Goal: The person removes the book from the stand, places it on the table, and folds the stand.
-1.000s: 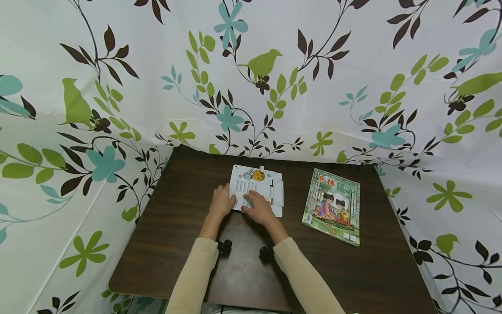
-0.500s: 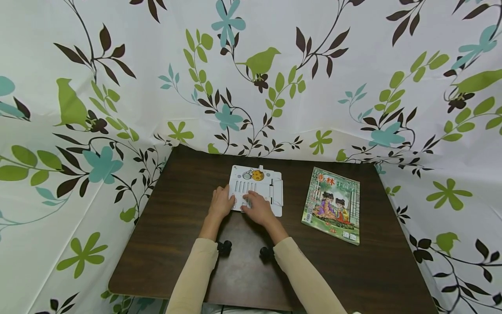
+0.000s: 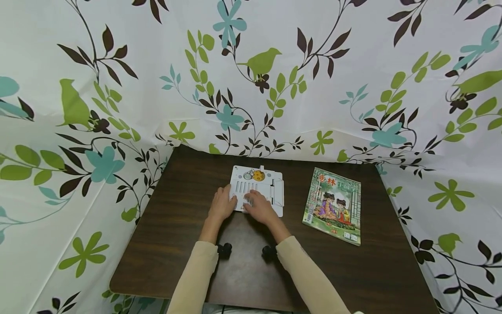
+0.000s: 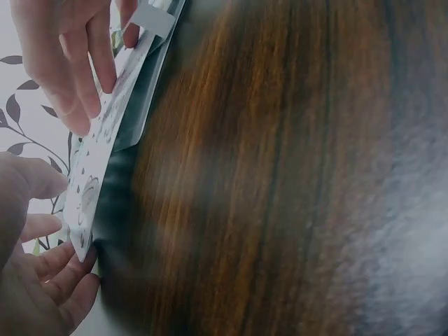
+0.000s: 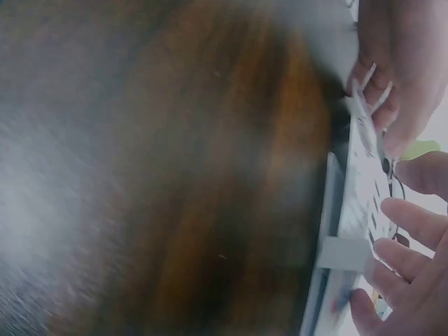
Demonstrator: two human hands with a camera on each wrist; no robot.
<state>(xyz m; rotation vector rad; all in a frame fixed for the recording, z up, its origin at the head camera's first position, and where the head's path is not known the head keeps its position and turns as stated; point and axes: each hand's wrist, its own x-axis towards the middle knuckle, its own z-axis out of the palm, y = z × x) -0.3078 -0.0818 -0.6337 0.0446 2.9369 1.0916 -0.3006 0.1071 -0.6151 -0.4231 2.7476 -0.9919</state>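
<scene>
A flat white slotted board (image 3: 268, 179) with an orange-and-grey cartoon print lies on the table; it looks like a folded book stand. At its lower left edge is my left hand (image 3: 221, 204), its thumb over the face and its fingertips at the corner and underside in the left wrist view. My right hand (image 3: 259, 208) rests over the lower front of the board, fingers spread and fairly straight. The right wrist view shows these fingertips (image 5: 395, 208) at the printed face. A pale tab (image 5: 344, 253) sticks out along the board's edge.
A green illustrated magazine (image 3: 333, 205) lies to the right on the dark wooden table (image 3: 164, 253). Behind and beside the table hangs a white curtain (image 3: 149, 100) printed with leaves and birds. Black wrist cameras (image 3: 225, 250) sit at both cuffs.
My right wrist has shifted slightly to the right, and my left hand has shifted a little at the board's edge. The board and the magazine stay in place.
</scene>
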